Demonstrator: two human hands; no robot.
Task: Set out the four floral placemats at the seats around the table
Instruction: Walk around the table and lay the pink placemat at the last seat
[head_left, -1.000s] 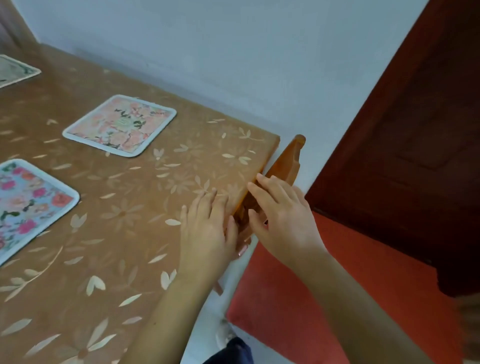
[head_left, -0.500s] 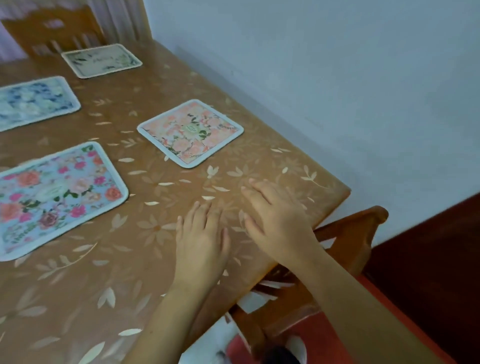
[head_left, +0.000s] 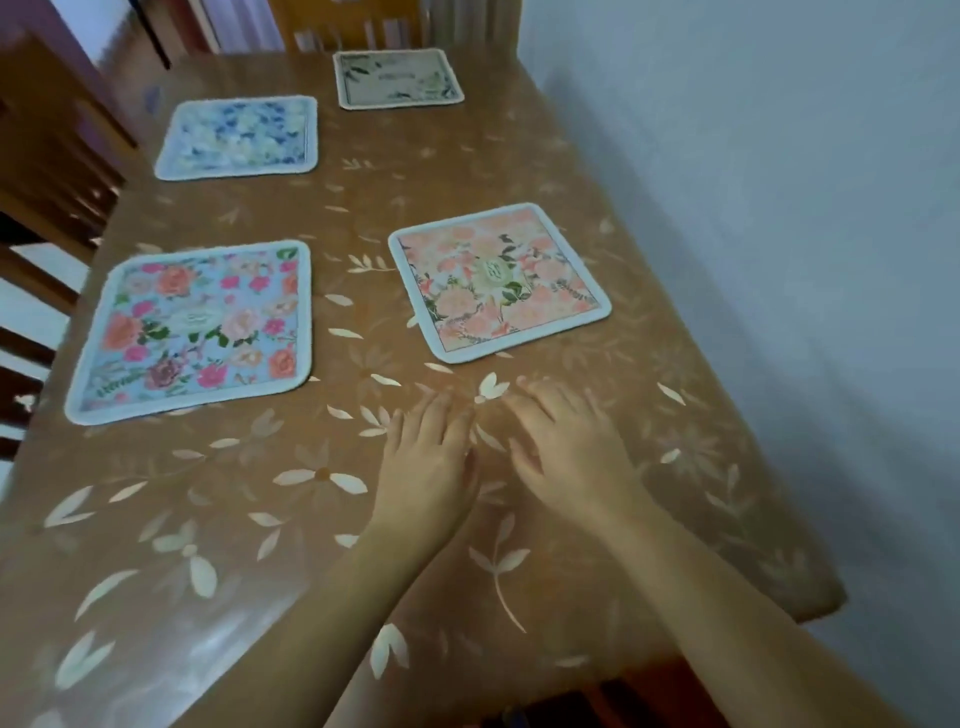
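A wooden chair (head_left: 57, 171) stands along the tabletop's left edge, and another chair (head_left: 353, 26) at the far edge; both are cut off by the frame. A pale blue wall (head_left: 779, 208) runs close along the right edge.

The tabletop (head_left: 208, 493) is brown with a glossy cover printed in cream leaves and flowers. All four mats lie flat on it, apart from one another:
- The light-blue rose placemat (head_left: 195, 327) is near the left edge.
- The blue-and-white placemat (head_left: 239, 136) is farther along that edge.
- The beige placemat (head_left: 397, 78) is at the far edge.
- The peach placemat (head_left: 498, 280) is toward the right edge, turned slightly askew.

The left hand (head_left: 426, 457) and the right hand (head_left: 566, 452) lie palm down side by side, just short of the peach placemat. Their fingers are straight and they hold nothing.

The fingertips are motion-blurred, so I cannot tell whether they press on the surface. A strip of reddish floor shows below the near edge, dim and hard to make out.
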